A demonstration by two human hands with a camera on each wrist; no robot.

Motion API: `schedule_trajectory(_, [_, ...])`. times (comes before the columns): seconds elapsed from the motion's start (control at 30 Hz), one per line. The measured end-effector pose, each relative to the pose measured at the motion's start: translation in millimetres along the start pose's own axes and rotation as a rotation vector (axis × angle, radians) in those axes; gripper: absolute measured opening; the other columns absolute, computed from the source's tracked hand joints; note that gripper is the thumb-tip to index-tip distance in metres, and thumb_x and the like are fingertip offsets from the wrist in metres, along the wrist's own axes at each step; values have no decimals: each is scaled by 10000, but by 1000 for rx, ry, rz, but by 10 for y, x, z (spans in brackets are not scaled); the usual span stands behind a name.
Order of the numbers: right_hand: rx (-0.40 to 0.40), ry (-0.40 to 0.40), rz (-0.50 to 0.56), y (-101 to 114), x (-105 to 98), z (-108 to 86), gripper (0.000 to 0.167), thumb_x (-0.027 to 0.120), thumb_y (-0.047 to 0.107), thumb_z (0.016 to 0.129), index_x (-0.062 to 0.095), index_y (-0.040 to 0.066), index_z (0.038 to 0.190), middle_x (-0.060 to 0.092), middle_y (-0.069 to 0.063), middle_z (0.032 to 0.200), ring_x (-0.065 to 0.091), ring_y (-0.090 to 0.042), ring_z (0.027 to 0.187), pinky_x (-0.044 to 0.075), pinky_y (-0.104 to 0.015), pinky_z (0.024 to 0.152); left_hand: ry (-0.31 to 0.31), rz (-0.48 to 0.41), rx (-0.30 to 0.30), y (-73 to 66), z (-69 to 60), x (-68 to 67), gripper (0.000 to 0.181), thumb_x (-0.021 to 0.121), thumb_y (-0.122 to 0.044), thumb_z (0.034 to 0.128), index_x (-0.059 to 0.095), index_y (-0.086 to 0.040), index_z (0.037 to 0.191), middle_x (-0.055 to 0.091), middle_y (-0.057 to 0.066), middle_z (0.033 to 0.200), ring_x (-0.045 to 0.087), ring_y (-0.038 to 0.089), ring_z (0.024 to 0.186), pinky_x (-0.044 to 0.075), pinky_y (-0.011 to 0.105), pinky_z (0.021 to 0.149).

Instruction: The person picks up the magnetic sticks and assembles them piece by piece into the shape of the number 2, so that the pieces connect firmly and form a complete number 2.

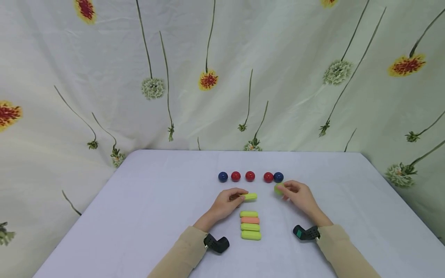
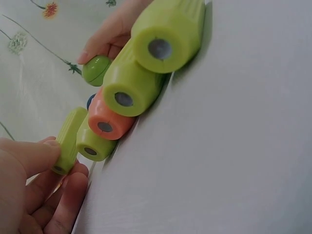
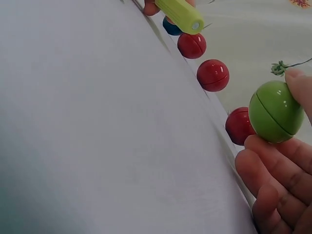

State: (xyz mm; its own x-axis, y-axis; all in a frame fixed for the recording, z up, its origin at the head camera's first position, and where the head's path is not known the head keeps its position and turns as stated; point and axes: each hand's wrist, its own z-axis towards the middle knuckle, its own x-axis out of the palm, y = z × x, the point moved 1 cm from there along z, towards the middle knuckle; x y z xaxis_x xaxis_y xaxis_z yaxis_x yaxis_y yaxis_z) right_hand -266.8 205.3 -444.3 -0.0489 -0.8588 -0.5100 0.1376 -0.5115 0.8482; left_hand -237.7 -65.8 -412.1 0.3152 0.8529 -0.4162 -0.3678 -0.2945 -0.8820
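Note:
My left hand (image 1: pixel 224 202) pinches a yellow-green plastic rod (image 1: pixel 251 196) between thumb and fingers. In the left wrist view that rod (image 2: pixel 70 139) shows ribbed sides and a grey disc at its end. Just below it on the table, a column of similar rods lies side by side: an orange rod (image 1: pixel 250 220) among several yellow-green rods (image 1: pixel 250 235). To the right, my right hand (image 1: pixel 301 197) holds a glossy green ball (image 1: pixel 278 189). The right wrist view shows the ball (image 3: pixel 276 111), with a seam line, between thumb and fingertips.
Behind the hands runs a row of balls on the white table (image 1: pixel 139 200): a blue ball (image 1: pixel 223 177) at the left, three red balls (image 1: pixel 250 176), and another blue ball (image 1: pixel 278 177) at the right. A flowered cloth (image 1: pixel 285 96) hangs behind the table.

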Motion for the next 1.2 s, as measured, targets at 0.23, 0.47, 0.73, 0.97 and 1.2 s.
schedule_trajectory(0.23, [-67,84,43,48,39,-30,363,693,321,852,635,15,1039,663,-57,805,613,-173,666,468,-262,563,8,11,10,-31,-11,-4,244,533,-26,939,613,65,1152,632,185,1019,569,300,784,442,202,665])
schedule_trajectory(0.47, [-114,146,59,111,109,-57,346,726,267,822,626,16,1038,641,-79,924,607,-175,769,511,-267,626,8,25,9,-38,-16,2,250,536,-43,942,616,53,1159,637,167,1034,570,250,810,450,215,693])
schedule_trajectory(0.73, [-184,183,63,161,161,-81,306,739,198,811,624,18,1029,637,-62,946,599,-157,831,495,-242,738,3,42,35,-42,-26,12,245,542,-38,936,624,49,1149,636,159,1112,577,247,917,460,284,794])
schedule_trajectory(0.97, [-209,209,50,178,193,-87,318,746,193,802,615,24,1038,636,-45,948,602,-154,833,502,-238,736,6,47,47,-42,-27,20,243,546,-41,934,628,44,1146,641,160,1104,580,249,898,458,249,776])
schedule_trajectory(1.2, [-220,221,53,180,221,-87,315,753,186,792,610,44,1033,639,-28,938,614,-168,839,508,-248,731,14,44,43,-69,-30,27,247,543,-47,938,625,47,1151,639,165,1106,576,253,908,448,258,782])
